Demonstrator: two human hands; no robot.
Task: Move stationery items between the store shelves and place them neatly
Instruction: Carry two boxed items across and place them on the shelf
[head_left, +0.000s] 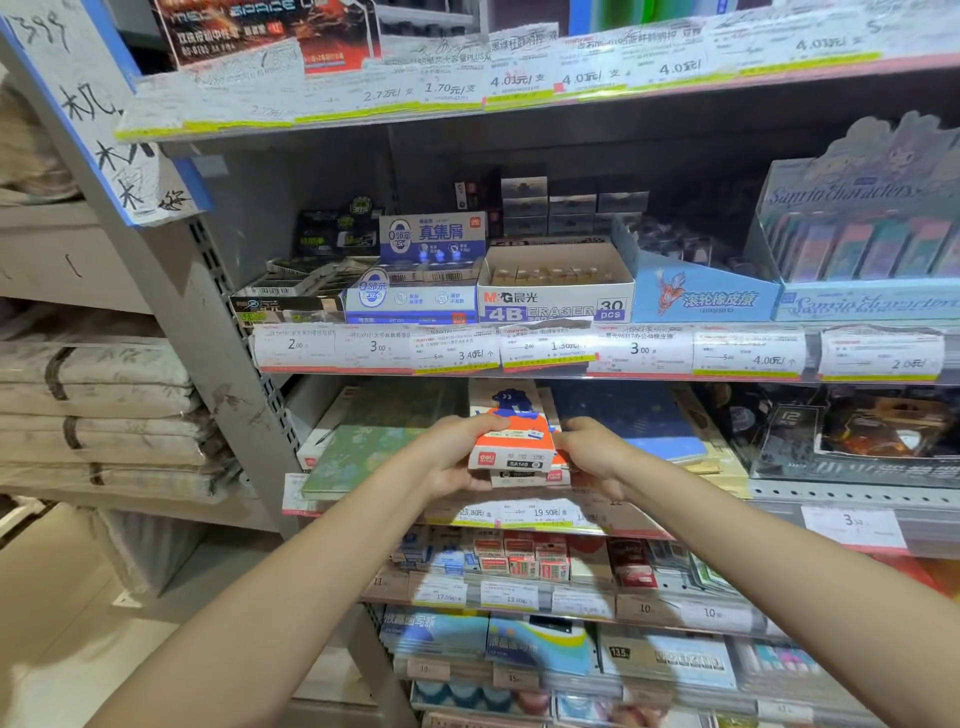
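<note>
Two hands, left hand (451, 457) and right hand (589, 453), grip clamped on orange box (511, 441) sides.

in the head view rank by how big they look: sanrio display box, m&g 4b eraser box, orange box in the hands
1. Sanrio display box, largest, though partly cut off.
2. M&G 4B eraser box.
3. Orange box, smallest, partly covered by the left hand and right hand, despite sitting nearer.

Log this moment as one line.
left hand: grips orange box | right hand: grips same box | box: at notebook shelf, above a white box
</note>
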